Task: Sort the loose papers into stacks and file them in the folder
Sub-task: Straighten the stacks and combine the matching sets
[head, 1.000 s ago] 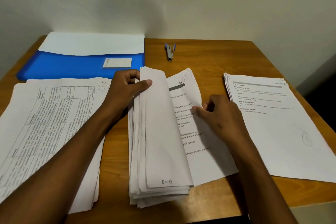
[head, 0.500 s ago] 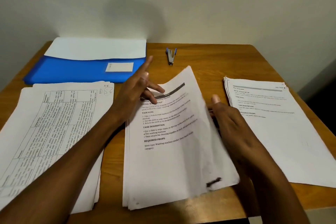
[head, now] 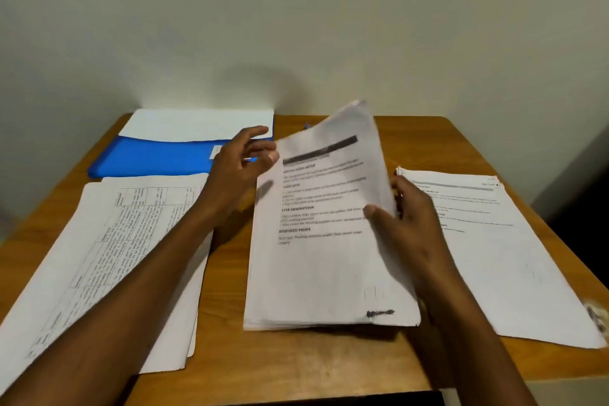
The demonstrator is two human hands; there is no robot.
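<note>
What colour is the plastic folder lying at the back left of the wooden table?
Bright blue, with a small white label; the plastic folder shows best in the head view.

One camera rides on my head, close above the desk; it looks forward and down, to the wall behind.

The right hand grips the middle stack of papers, tilted up off the bench. The left hand hovers spread beside it, over the blue folder.
</note>
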